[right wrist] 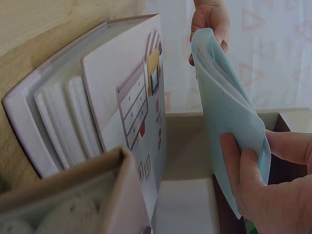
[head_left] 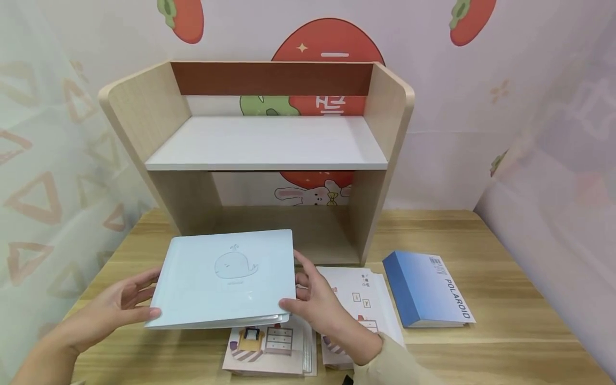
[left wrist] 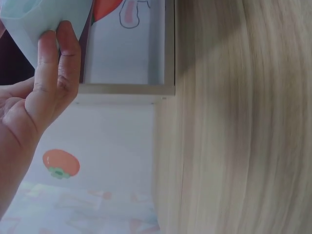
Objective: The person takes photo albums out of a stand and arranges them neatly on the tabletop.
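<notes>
Both hands hold a pale blue photo album (head_left: 197, 278) with a small whale drawing on its cover, raised in front of the shelf unit. At its left edge, my left hand (head_left: 113, 307) has the thumb on the cover and fingers underneath. My right hand (head_left: 320, 299) grips the opposite edge, thumb on top. Seen from the right wrist, the album (right wrist: 229, 102) is thin, with clear sleeves between its covers. Under it lies a white album with furniture drawings (head_left: 269, 350), partly hidden. A similar album (head_left: 358, 294) lies beneath my right forearm.
A two-level wooden shelf unit (head_left: 267, 140) stands at the back of the wood-grain table (head_left: 481, 363). To the right lies a blue album marked POLAROID (head_left: 428, 289). Patterned curtains (head_left: 544, 176) hang around the table.
</notes>
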`<state>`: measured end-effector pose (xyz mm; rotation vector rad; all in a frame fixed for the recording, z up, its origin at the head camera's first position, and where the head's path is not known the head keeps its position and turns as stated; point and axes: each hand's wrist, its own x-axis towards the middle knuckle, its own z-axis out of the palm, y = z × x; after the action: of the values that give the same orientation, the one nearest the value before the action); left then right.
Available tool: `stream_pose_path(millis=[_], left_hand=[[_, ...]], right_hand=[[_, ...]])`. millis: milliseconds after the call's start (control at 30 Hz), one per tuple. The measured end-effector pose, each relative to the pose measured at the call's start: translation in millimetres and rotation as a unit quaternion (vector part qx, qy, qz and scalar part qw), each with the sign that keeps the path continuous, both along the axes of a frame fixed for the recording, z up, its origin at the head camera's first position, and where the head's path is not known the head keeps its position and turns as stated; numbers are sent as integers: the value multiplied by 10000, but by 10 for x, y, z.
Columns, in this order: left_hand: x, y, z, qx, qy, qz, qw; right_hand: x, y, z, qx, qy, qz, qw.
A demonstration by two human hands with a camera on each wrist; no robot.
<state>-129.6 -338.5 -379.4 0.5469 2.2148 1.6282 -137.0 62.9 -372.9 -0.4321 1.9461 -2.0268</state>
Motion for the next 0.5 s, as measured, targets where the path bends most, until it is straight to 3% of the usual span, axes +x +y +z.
stream_pose_path(millis=[267, 500], left_hand=[[-44, -121, 1, 110, 77, -283, 9995], [-32, -253, -89, 53, 256, -266, 9993]], right_hand=[[32, -108, -9, -71, -77, -44, 9999], [53, -217, -23, -172, -210, 73, 9996]])
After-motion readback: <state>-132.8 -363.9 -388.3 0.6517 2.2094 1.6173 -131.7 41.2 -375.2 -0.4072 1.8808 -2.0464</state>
